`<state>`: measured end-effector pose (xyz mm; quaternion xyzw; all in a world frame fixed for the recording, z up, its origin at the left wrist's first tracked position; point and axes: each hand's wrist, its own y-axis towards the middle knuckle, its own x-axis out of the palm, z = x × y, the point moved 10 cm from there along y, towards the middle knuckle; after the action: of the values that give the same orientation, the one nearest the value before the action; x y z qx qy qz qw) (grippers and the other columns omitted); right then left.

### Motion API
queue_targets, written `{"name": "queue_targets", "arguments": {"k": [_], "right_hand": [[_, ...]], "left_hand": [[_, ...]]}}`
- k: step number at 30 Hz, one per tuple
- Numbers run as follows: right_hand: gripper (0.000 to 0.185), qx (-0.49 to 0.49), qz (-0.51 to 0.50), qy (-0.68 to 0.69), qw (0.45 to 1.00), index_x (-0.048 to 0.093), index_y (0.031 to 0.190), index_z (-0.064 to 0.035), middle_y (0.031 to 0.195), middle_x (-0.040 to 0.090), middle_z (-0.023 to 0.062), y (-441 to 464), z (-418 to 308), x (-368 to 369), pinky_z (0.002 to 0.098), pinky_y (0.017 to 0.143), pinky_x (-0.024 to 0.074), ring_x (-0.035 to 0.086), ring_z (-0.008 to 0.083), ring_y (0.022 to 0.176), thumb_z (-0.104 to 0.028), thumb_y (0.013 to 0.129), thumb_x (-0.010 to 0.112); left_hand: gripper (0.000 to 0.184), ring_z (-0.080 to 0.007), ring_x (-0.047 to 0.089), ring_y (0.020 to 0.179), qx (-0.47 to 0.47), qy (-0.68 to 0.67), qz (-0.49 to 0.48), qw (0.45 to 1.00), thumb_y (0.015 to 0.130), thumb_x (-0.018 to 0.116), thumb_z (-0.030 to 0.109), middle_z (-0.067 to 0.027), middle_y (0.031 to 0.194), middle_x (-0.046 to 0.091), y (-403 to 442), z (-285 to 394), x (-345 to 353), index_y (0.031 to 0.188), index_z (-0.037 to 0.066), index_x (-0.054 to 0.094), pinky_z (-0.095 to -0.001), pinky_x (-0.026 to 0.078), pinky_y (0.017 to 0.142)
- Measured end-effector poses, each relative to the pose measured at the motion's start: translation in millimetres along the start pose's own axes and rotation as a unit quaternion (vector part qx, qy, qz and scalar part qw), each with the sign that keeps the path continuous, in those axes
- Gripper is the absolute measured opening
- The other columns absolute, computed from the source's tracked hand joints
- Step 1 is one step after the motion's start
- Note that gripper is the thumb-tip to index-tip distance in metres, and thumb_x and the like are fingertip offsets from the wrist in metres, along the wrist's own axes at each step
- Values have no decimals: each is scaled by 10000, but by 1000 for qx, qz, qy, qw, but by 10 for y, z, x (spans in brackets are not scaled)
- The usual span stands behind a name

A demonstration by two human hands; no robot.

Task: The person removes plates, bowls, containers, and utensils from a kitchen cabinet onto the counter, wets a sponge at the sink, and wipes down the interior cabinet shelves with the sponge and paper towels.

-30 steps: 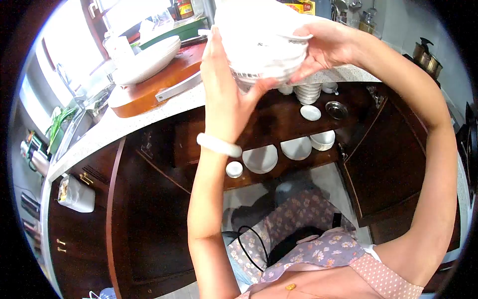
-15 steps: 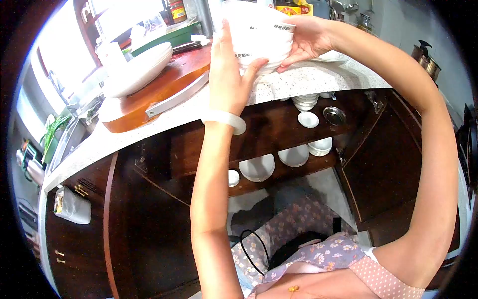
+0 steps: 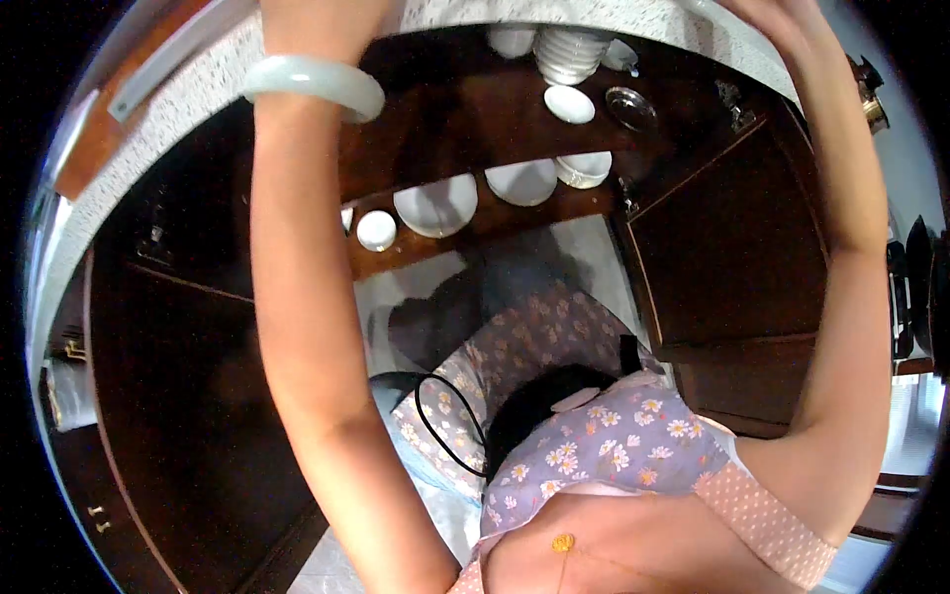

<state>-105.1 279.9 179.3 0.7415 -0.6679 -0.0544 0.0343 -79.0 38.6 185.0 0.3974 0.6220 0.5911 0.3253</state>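
Note:
My left hand (image 3: 327,25) is cut off by the top edge of the view, above a pale bracelet (image 3: 315,84) on the wrist. Its fingers are out of sight. At the top right, over the speckled countertop (image 3: 648,14), only part of my right hand (image 3: 779,18) shows, and its fingertips are cut off too. A pale rim at the top edge lies close to it. Whatever either hand holds is outside the view.
Below the counter is an open cupboard. Its upper shelf holds stacked white bowls (image 3: 570,54), a small white dish (image 3: 569,104) and a metal dish (image 3: 631,109). Lower down are white plates (image 3: 435,205) and a small round dish (image 3: 376,231). An open door (image 3: 732,247) stands at right.
The view has tipped down toward the cupboard. The white bowls between my hands have left the picture at the top, and my hands now show farther apart.

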Motion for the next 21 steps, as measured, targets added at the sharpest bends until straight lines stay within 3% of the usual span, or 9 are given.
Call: {"name": "queue_targets", "arguments": {"k": [1,3,5,6,8,12,14,17,21], "right_hand": [[548,-49,31,-50,997,363,1239,75,1135,479,224,-240,69,-219,368,875,486,530,289,976,-343,908,493],[499,-160,83,-149,972,527,1084,25,874,591,144,-711,257,-424,329,708,524,582,204,662,-438,944,405],[469,-6,-157,-82,984,531,1069,36,774,642,140,-820,923,102,319,727,557,653,210,818,-401,947,412],[457,67,-138,-59,986,544,1110,59,904,662,178,-734,1263,85,347,818,530,660,237,851,-339,972,366],[508,190,-85,9,978,460,1240,33,1129,596,204,-478,2086,-137,358,829,527,630,256,975,-391,973,380],[452,253,145,134,947,379,1264,-22,1150,515,234,150,3178,-1373,356,861,543,599,334,1012,-293,930,518],[346,207,215,60,953,476,1087,10,1065,565,178,325,3240,-1610,348,863,540,611,312,968,-274,908,561],[312,194,177,-74,962,507,1051,3,1026,561,140,559,3565,-1925,297,755,568,623,217,866,-251,892,591],[407,215,107,-345,907,517,1117,40,895,596,120,756,3921,-1987,289,605,560,617,165,691,-274,875,609]], "left_hand": [[294,-283,579,949,-13,35,9,999,864,577,125,-180,1011,587,-9,75,-66,1108,-32,531,-340,465,816],[253,-262,577,916,-10,-40,6,999,868,554,109,-166,968,582,-65,73,-106,1077,-32,533,-333,463,789],[204,-247,573,862,47,19,-19,999,870,528,87,-149,926,574,-81,170,-166,1038,-29,537,-327,458,749],[181,-240,571,836,76,47,-29,996,871,515,76,-140,904,570,-96,217,-195,1019,-27,539,-323,456,729],[172,-237,567,818,111,64,-16,992,877,518,82,-138,894,565,-180,208,-233,1011,-22,543,-317,451,718],[152,-224,550,760,63,120,-37,990,895,527,108,-128,852,552,-352,5,-229,984,-13,550,-303,438,665],[135,-211,536,695,86,123,-20,989,900,533,118,-113,801,547,-482,-64,-254,946,-7,556,-302,424,610],[134,-197,516,616,111,147,-25,983,900,548,134,-91,724,539,-508,-59,-184,899,2,567,-303,400,555],[140,-188,503,578,99,239,-72,963,900,559,151,-77,686,538,-494,-89,-75,892,13,581,-303,389,529]]}}
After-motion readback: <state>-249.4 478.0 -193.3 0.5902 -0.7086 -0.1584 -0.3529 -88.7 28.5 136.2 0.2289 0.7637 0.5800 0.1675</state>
